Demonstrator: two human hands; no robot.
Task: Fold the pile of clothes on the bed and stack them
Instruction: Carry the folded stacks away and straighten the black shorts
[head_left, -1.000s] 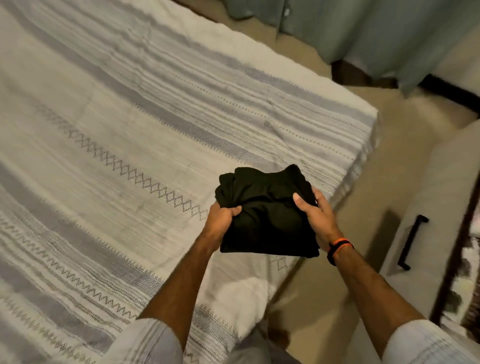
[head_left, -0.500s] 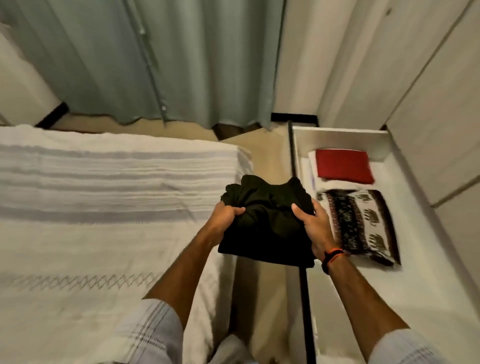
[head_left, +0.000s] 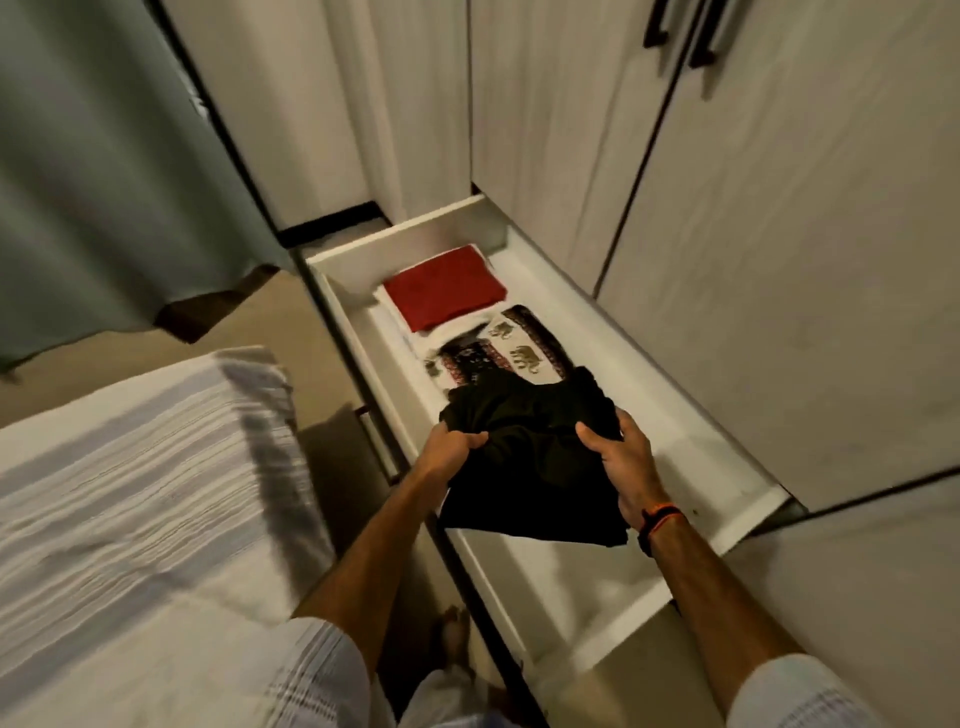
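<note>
Both hands held a folded black garment (head_left: 530, 467) over an open white drawer (head_left: 670, 384) that stuck out from the foot of a pale wardrobe (head_left: 779, 260). The left hand (head_left: 449, 449) gripped the garment's left edge, its thumb curled over the top of the cloth and its fingers hidden beneath. The right hand (head_left: 626, 465) gripped the right edge in the same way, thumb on top and fingers wrapped around the side. An orange and black band (head_left: 657, 517) circled the right wrist. The garment hung between the hands, its near edge sagging down towards the drawer's front wall; whether it touched the drawer bottom could not be told.

Inside the drawer, farther from the person, lay a folded cloth with an elephant print (head_left: 511, 348), its near end covered by the black garment. Beyond that, at the far end of the drawer, a folded red cloth (head_left: 444, 296) lay on top of something white.

To the left stood the bed (head_left: 130, 493), covered by a white spread with grey stripes, its corner near the drawer's front. A grey-green curtain (head_left: 104, 182) hung at the far left, above the tan floor (head_left: 270, 332). Black handles (head_left: 701, 31) showed on the wardrobe doors at the top right.
</note>
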